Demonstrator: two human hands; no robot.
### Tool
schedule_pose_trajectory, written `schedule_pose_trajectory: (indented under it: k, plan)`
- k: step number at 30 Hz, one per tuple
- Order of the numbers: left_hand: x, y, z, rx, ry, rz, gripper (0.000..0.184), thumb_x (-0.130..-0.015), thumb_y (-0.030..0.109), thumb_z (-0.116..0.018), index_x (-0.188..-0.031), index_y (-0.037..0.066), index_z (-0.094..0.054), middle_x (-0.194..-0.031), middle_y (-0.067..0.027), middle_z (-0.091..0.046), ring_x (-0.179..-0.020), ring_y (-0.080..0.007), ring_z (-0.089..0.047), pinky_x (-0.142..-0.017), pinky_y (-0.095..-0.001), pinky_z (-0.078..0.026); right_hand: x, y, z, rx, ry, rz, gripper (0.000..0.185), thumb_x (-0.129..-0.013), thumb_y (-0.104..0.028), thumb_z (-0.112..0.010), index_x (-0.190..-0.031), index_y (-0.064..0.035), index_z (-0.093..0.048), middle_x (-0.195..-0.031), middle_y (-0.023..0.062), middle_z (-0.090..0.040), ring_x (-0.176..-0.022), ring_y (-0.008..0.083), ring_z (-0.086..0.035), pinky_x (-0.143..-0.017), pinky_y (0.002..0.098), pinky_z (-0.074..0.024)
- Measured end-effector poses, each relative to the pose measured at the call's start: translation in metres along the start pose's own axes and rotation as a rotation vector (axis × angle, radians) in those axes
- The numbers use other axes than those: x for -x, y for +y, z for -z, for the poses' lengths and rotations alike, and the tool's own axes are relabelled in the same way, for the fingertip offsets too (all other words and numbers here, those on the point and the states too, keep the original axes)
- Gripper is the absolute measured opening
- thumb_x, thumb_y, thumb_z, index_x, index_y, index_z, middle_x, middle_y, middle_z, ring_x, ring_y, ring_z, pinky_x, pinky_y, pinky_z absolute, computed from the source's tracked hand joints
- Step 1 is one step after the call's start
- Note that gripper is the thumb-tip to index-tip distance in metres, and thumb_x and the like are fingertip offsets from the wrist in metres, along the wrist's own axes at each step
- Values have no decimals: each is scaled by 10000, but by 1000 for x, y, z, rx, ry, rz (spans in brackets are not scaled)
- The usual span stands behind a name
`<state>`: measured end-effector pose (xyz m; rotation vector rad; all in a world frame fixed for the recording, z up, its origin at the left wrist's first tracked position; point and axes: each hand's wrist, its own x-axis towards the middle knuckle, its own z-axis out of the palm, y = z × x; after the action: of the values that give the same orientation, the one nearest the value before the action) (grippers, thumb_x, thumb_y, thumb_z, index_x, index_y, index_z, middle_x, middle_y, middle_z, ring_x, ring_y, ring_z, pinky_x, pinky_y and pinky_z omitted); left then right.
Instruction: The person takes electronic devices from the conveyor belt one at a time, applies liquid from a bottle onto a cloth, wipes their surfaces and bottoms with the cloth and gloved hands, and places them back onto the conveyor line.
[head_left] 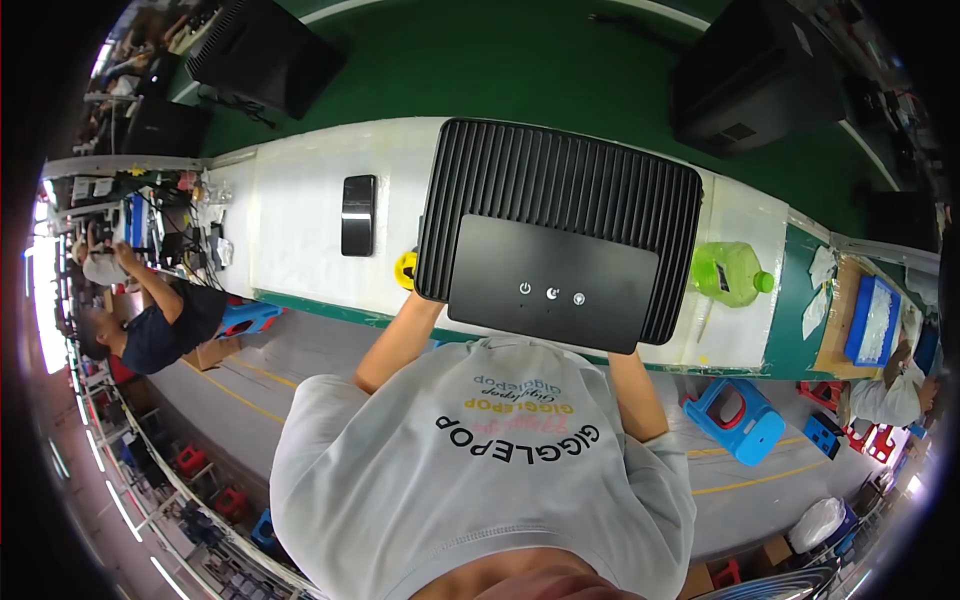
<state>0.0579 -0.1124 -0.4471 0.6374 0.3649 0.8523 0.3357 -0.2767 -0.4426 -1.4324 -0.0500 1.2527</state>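
Note:
A large black ribbed appliance housing [560,255] faces me, raised over the white table. Its smooth lower panel carries power, moon and one more white icon. My left hand [428,304] grips its lower left edge from beneath, the fingers hidden behind it. At the lower right edge, my right hand [624,362] supports the other side, and its fingers are out of sight too. A yellow round item [405,270], partly covered by the housing, lies beside my left hand. Right of the housing is a green translucent bottle [732,274] on its side.
A dark smartphone [358,216] lies on the white table [300,215] to the left. A blue tray [872,320] is at the far right, and a blue stool [738,420] stands below the table edge. Other people sit at far left and far right. Large black units [755,80] stand beyond the table.

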Motion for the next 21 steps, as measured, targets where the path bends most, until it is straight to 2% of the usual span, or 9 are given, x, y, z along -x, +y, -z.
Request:
schedule_pose_trajectory:
  k: [2, 3, 7, 10, 11, 13, 14, 16, 21]
  plan:
    - [-10, -9, 15, -67, 143, 39, 406, -979, 239, -447, -1332, 40, -456, -1279, -96, -538, -1143, -185, -531, -990, -311, -429, -28, 1, 0, -135, -78, 93, 364, -996, -272, -353, -1238, -16, -446, -1205, 92, -482, -1096, 198, -471, -961, 322, -384]
    - [-28, 27, -50, -671, 294, 35, 387, -980, 204, -437, -1323, 28, -460, -1286, -93, -531, -1138, -184, -528, -992, -315, -426, -44, 2, -1, -204, -137, 154, 380, -996, -273, -352, -1266, -18, -433, -1242, 93, -474, -1125, 201, -465, -979, 325, -380]
    - [-86, 60, -97, -324, 358, 182, 430, -979, 282, -451, -1324, 25, -439, -1225, -92, -553, -1061, -179, -554, -907, -314, -483, -118, -22, -24, -380, -346, 314, 461, -995, -276, -350, -1380, -23, -382, -1389, 97, -441, -1243, 212, -442, -1052, 336, -362]
    - [-125, 48, -70, -303, 385, 152, 356, -963, 261, -478, -1207, 5, -525, -1116, -105, -599, -974, -166, -597, -842, -317, -538, -106, -89, -71, -384, -269, 245, 471, -996, -346, -350, -1342, -40, -442, -1317, 86, -506, -1180, 228, -499, -1017, 340, -407]
    - [-133, 56, -79, -325, 419, 109, 374, -968, 307, -458, -1176, 8, -546, -1009, -96, -620, -852, -160, -629, -703, -290, -569, -75, -128, -96, -299, -214, 209, 462, -1001, -335, -338, -1324, -29, -463, -1279, 96, -533, -1151, 235, -524, -999, 350, -428]
    - [-149, 68, -87, -349, 502, 250, 391, -977, 326, -421, -1179, 17, -553, -946, -97, -625, -772, -165, -638, -599, -262, -564, -45, -172, -125, -238, -170, 139, 469, -1000, -346, -330, -1306, -25, -484, -1244, 105, -559, -1118, 244, -551, -976, 360, -452]
    - [-150, 72, -94, -348, 494, 236, 391, -977, 326, -421, -1179, 17, -553, -946, -97, -625, -772, -165, -638, -599, -262, -564, -47, -176, -128, -259, -176, 109, 482, -996, -366, -333, -1308, -32, -484, -1247, 105, -557, -1114, 245, -553, -970, 361, -456]
    - [-143, 75, -109, -403, 481, 161, 650, -920, 605, -387, -1263, 71, -525, -1123, -83, -594, -974, -164, -580, -800, -304, -509, -64, -169, -125, -254, -204, 135, 537, -974, -458, -339, -1300, -63, -503, -1240, 100, -564, -1095, 250, -561, -935, 361, -476]
    - [-104, 65, -109, -158, 613, 307, 644, -916, 585, -414, -1311, 82, -488, -1181, -79, -577, -997, -177, -571, -826, -318, -499, -46, -143, -122, -127, -103, -34, 551, -973, -481, -324, -1297, -75, -510, -1234, 83, -571, -1094, 249, -558, -934, 363, -473]
